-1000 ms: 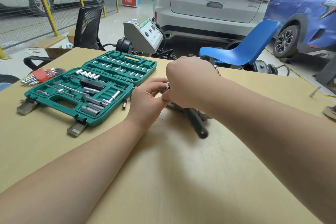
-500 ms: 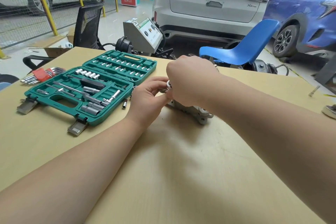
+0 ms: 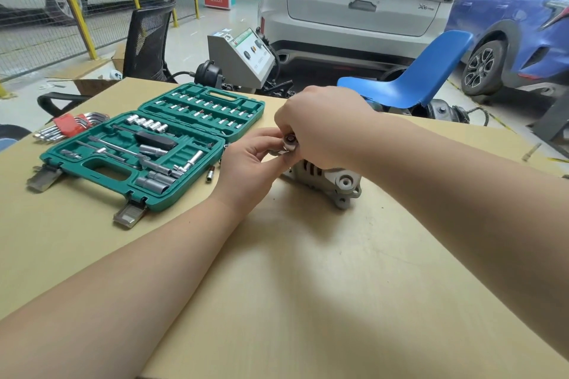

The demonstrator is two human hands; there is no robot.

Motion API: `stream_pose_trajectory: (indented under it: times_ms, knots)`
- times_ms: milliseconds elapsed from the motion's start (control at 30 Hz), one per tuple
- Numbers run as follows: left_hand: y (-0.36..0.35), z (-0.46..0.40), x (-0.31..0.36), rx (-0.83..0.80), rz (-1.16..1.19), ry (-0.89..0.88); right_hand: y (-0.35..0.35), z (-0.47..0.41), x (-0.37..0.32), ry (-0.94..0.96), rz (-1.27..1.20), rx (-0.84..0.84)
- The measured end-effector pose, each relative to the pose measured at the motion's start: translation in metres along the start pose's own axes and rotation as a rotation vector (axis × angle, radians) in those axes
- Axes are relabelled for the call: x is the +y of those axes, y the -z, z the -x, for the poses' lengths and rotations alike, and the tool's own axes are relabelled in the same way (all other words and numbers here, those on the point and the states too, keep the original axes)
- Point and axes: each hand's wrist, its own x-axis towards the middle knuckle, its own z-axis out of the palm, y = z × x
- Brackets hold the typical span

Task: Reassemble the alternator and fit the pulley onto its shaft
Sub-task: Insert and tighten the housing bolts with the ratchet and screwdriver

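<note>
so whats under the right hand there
Under the right hand lies the grey alternator, its vented housing and a mounting lug showing. Both hands hold a small metal socket-like piece above it. The shaft and pulley are covered.

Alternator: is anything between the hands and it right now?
Nothing visible. Both hands are already at the alternator on the table: the left hand and right hand pinch a small metal part above its housing. The hands hide the shaft end.
</note>
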Motion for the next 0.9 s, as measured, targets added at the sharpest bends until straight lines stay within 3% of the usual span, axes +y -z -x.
stream_pose_trajectory:
  times_ms: [300,467,667,900]
  knots:
    - [0.002,-0.001,-0.007,-0.008,-0.1,-0.012,-0.006,0.001,-0.001,-0.085,-0.096,-0.028]
    - [0.0,0.001,-0.003,-0.018,-0.086,-0.018,0.004,0.002,0.005,0.025,-0.034,-0.053]
    - [0.0,0.0,-0.002,0.027,0.026,0.048,-0.008,0.004,-0.004,-0.084,-0.068,-0.005]
    - [0.0,0.002,0.003,0.0,0.012,0.049,0.002,0.001,0.004,0.031,-0.021,-0.032]
